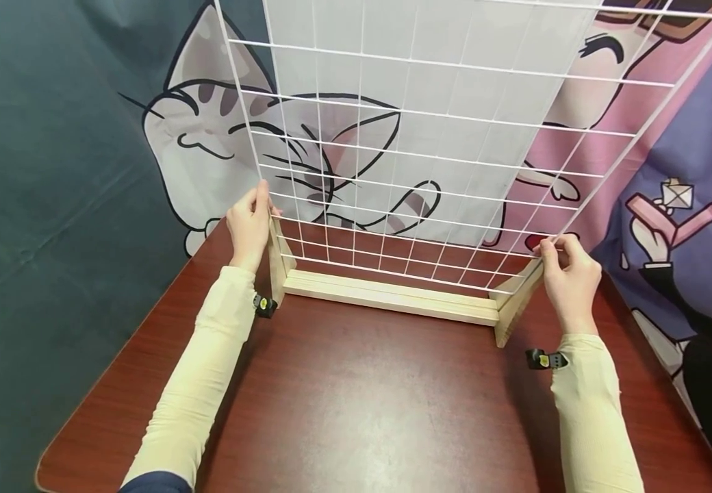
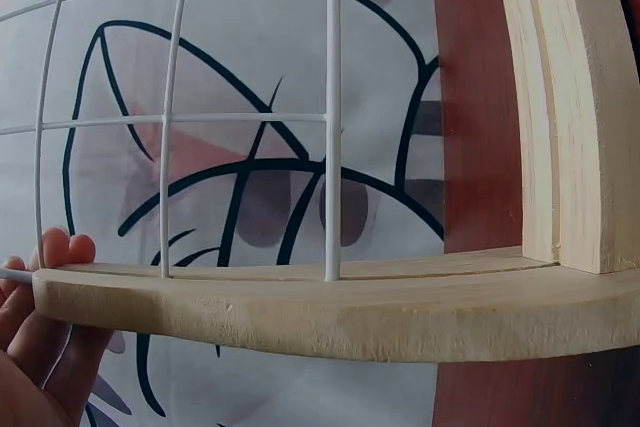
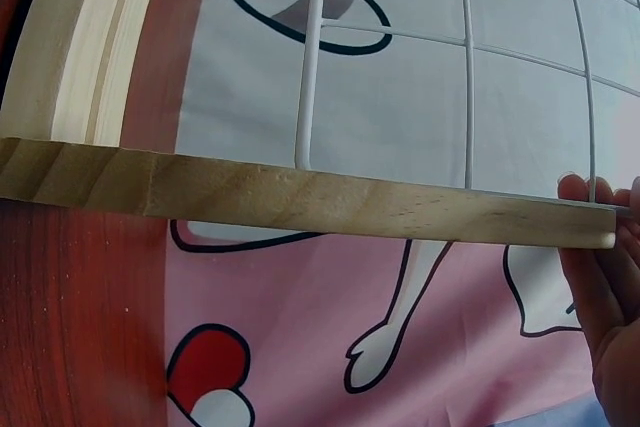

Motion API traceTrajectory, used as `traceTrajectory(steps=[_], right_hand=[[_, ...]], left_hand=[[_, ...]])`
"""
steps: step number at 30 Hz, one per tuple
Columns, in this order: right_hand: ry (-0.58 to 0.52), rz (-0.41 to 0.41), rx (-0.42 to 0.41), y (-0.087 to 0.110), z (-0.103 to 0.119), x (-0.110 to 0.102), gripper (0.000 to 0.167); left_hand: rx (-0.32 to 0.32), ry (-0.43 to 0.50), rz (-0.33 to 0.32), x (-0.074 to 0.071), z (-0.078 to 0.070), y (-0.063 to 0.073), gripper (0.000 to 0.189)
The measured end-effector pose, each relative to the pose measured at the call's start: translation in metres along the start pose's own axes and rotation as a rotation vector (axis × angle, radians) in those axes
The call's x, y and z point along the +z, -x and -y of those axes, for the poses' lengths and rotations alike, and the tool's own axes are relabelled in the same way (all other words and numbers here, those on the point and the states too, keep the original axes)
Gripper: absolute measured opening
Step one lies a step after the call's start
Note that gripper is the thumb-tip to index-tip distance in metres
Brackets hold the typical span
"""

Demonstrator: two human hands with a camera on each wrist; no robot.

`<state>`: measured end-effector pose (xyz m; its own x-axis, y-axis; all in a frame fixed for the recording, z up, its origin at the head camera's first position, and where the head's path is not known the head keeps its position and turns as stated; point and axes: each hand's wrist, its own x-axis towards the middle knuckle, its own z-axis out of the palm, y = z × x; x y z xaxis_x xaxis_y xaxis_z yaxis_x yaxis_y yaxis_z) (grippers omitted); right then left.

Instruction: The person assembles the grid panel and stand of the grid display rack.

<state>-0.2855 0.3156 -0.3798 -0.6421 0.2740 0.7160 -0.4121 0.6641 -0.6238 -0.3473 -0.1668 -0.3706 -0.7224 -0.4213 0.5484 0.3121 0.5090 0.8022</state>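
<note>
Head: 2 hands (image 1: 250, 227) (image 1: 573, 282) on wire grid (image 1: 396, 150)

Reddish table (image 1: 294, 397) with pale glare (image 1: 405, 438), cartoon cat backdrop (image 1: 198, 164) behind, creased green fabric (image 1: 54, 137)

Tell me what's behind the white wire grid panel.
Through the white wire grid panel show a cloth backdrop printed with a cartoon cat, and reddish-brown tabletop. Slivers behind its wires, and anything beyond the cloth backdrop, are hidden.
</note>
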Motion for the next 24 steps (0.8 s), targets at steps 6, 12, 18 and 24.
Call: traceTrajectory(steps=[6, 12, 18, 24], right_hand=[[0.017, 0.002, -0.011, -0.0023, 0.0046, -0.0005, 0.016], [-0.001, -0.013, -0.009, 0.003, 0.0038, 0.0003, 0.012], [-0.001, 0.004, -0.002, 0.0041, 0.0057, 0.0019, 0.017], [-0.007, -0.004, 0.01, 0.0016, 0.0069, 0.0004, 0.019]], left_hand=[[0.001, 0.055, -0.026, -0.0018, 0.0046, 0.0012, 0.049], [0.006, 0.056, -0.007, -0.0032, 0.0061, 0.0005, 0.04], [-0.019, 0.058, -0.009, -0.0059, 0.0074, 0.0027, 0.038], [0.008, 0.037, 0.022, -0.0047, 0.0047, 0.0017, 0.045]])
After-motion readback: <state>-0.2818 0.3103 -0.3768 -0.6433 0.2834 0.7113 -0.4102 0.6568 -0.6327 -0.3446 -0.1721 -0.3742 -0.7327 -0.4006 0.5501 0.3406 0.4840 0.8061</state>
